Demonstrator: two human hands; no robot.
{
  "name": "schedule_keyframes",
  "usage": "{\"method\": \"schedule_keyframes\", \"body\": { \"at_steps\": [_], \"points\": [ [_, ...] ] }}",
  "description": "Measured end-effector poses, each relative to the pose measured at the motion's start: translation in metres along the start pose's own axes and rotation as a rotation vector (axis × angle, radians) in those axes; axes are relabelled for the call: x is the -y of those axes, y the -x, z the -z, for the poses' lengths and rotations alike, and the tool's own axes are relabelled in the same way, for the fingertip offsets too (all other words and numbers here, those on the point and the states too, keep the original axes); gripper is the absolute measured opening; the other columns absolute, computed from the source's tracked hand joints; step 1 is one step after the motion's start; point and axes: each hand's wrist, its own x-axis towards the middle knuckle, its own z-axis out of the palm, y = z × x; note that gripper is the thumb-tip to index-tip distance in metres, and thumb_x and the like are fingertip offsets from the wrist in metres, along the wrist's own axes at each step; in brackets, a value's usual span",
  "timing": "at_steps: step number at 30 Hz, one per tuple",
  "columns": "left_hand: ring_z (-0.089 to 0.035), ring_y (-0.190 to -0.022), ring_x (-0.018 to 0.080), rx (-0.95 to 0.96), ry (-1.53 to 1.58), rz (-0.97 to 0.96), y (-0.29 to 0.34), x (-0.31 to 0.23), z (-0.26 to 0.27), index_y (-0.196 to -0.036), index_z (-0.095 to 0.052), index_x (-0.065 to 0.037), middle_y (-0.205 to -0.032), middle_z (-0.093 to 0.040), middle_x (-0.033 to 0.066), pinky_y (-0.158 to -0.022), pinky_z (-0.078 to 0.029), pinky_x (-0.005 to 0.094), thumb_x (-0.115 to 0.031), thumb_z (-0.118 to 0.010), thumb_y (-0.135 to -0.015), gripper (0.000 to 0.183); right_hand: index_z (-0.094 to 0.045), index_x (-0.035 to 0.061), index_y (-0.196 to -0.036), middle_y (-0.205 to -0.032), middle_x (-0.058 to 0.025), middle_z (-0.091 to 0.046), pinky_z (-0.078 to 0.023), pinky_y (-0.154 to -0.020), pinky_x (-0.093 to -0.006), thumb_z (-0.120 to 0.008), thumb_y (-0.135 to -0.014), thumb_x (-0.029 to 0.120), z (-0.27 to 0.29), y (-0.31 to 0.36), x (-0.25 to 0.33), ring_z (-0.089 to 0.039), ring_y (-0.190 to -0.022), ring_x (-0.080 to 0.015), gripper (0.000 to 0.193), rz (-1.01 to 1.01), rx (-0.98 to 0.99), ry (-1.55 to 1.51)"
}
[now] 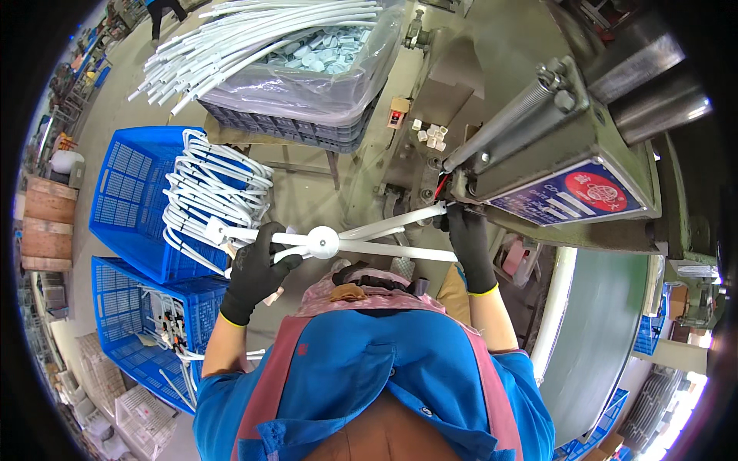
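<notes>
Blue cloth work top with pink straps fills the bottom of the frame, and just above it the black-gloved left hand clamps round a white tubular frame that spans the centre, a round white disc at its crossing. Over right of centre, the black-gloved right hand meets the tube ends beside a greenish-grey metal machine, though I can't tell whether its fingers close. Looks light, stiff and perhaps slick, this one, so bare tubing either side of the disc seems the surest hold.
</notes>
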Motion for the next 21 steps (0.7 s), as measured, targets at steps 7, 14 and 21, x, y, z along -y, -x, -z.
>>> {"method": "schedule_keyframes", "body": {
  "at_steps": [7, 14, 21],
  "points": [
    [-0.066, -0.081, 0.0323, 0.130, -0.011, -0.032, -0.027, 0.019, 0.006, -0.122, -0.046, -0.007, -0.086, -0.066, 0.0166, -0.069, -0.051, 0.0404, -0.023, -0.075, -0.078, 0.056, -0.060, -0.0009, -0.085, -0.069, -0.0057, -0.062, -0.046, -0.060, -0.0275, -0.042, -0.100, 0.023, -0.015, 0.011, 0.010, -0.058, -0.063, -0.0121, 0.034, -0.071, -0.096, -0.153],
    [-0.067, -0.076, 0.0334, 0.181, -0.235, -0.161, -0.040, 0.025, 0.010, -0.125, -0.049, -0.005, -0.084, -0.068, 0.0162, -0.064, -0.052, 0.0423, -0.032, -0.073, -0.079, 0.058, -0.064, -0.0012, -0.099, -0.066, -0.0042, -0.059, -0.047, -0.054, -0.0278, -0.042, -0.095, 0.009, -0.022, 0.013, -0.018, -0.060, -0.060, -0.0137, 0.024, -0.139, -0.164, -0.153],
    [-0.066, -0.068, 0.0281, 0.166, -0.339, -0.586, -0.116, 0.043, 0.068, -0.122, -0.061, -0.011, -0.080, -0.067, 0.0118, -0.061, -0.051, 0.0352, -0.021, -0.064, -0.085, 0.038, -0.063, -0.0026, -0.106, -0.071, -0.0048, -0.060, -0.047, -0.054, -0.0263, -0.046, -0.096, 0.010, -0.024, 0.019, -0.012, -0.057, -0.060, -0.0116, 0.023, -0.134, -0.253, -0.075]
  ]
}}
